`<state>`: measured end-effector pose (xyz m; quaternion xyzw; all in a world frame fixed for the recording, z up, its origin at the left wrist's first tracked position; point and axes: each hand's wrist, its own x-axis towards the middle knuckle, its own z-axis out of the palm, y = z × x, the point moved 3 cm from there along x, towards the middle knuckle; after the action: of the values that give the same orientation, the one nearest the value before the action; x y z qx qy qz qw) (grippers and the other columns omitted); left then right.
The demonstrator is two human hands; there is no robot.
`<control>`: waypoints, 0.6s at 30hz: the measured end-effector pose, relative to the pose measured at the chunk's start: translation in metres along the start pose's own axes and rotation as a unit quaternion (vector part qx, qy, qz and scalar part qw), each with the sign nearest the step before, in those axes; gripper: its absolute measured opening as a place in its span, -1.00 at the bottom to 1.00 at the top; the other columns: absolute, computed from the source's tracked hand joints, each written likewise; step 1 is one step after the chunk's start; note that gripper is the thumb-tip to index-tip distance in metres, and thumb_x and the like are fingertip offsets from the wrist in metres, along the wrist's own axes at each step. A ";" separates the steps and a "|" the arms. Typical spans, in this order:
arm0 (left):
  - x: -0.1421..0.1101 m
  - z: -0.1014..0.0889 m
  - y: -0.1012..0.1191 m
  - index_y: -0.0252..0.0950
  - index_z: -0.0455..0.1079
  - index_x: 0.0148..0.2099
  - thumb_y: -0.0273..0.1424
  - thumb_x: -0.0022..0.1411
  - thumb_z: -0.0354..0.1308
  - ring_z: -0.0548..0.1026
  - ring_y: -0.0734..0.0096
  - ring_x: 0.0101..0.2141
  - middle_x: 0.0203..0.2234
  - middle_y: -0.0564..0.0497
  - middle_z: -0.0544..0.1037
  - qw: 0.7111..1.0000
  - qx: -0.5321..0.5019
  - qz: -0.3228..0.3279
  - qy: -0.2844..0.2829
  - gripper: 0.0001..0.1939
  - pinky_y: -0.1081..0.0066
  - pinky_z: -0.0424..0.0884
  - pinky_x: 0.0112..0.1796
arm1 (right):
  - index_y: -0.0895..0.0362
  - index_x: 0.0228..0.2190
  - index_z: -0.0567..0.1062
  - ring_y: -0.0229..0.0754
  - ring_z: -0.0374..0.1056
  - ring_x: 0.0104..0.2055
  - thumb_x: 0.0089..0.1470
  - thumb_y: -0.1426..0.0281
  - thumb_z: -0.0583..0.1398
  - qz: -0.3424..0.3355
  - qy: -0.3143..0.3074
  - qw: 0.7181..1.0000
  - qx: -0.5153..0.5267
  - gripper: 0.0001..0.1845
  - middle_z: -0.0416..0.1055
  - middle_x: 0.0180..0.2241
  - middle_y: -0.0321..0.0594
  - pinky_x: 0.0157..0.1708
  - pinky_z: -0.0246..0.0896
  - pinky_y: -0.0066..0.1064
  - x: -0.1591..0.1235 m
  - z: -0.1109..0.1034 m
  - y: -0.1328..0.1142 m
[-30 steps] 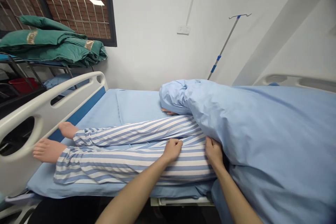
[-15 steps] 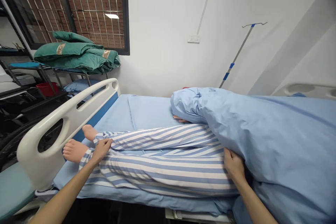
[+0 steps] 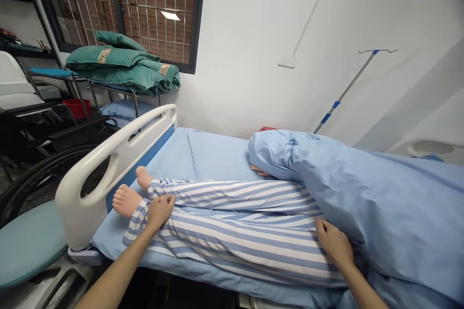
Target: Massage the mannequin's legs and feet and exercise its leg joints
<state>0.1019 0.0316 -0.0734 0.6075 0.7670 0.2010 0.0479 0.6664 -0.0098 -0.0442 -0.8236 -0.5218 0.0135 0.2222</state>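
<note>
A figure in blue-and-white striped trousers [image 3: 232, 231] lies on a hospital bed, bare feet [image 3: 125, 200] toward the white footboard [image 3: 108, 154]. A light blue quilt [image 3: 362, 203] covers the upper body. My left hand [image 3: 158, 210] is closed on the near trouser leg at the ankle. At the thigh, my right hand [image 3: 335, 246] rests on the striped cloth at the quilt's edge, fingers curled over it. A small hand [image 3: 259, 170] pokes out from under the quilt.
Folded green blankets [image 3: 123, 63] lie on a metal rack by the barred window. A wheelchair wheel [image 3: 47, 174] and a teal seat [image 3: 29, 246] stand left of the footboard. An IV pole [image 3: 348, 89] leans by the wall. A red basin [image 3: 76, 107] sits under the rack.
My left hand has slid from the thigh down to the ankle of the near leg and stays there. The right hand stays at the quilt's edge. The view has shifted left.
</note>
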 end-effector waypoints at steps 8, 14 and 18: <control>0.000 0.005 -0.001 -0.24 0.43 -0.39 -0.26 0.19 -0.16 0.44 0.30 -0.40 -0.44 -0.09 0.53 0.999 0.030 0.020 -0.001 -0.64 0.42 0.15 -0.39 | 0.09 -0.73 0.13 -0.26 0.01 -0.60 0.00 0.07 -0.08 -0.135 0.001 0.960 0.244 -0.55 0.09 -0.73 -0.32 -0.56 -0.08 -0.42 -0.057 0.055 -0.191; -0.002 0.006 -0.005 -0.25 0.43 -0.33 -0.29 0.23 -0.21 0.46 0.29 -0.38 -0.42 -0.10 0.54 0.999 0.037 0.034 -0.004 -0.62 0.41 0.19 -0.36 | 0.13 -0.71 0.15 -0.34 -0.01 -0.61 0.12 0.15 -0.09 -0.216 -0.087 0.872 0.431 -0.52 0.05 -0.71 -0.39 -0.58 -0.12 -0.49 -0.153 0.113 -0.377; -0.005 0.010 -0.010 -0.28 0.39 -0.17 -0.37 0.24 -0.21 0.46 0.31 -0.35 -0.38 -0.11 0.53 0.997 0.035 0.071 -0.024 -0.66 0.42 0.22 -0.36 | 0.16 -0.67 0.26 -0.34 0.07 -0.61 0.15 0.24 -0.08 -0.239 -0.102 0.874 0.410 -0.55 0.19 -0.69 -0.35 -0.57 -0.15 -0.48 -0.197 0.144 -0.416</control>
<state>0.0966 0.0275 -0.0869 0.6663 0.7272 0.1622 0.0306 0.1853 0.0192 -0.0569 -0.5028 -0.6700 0.2565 0.4821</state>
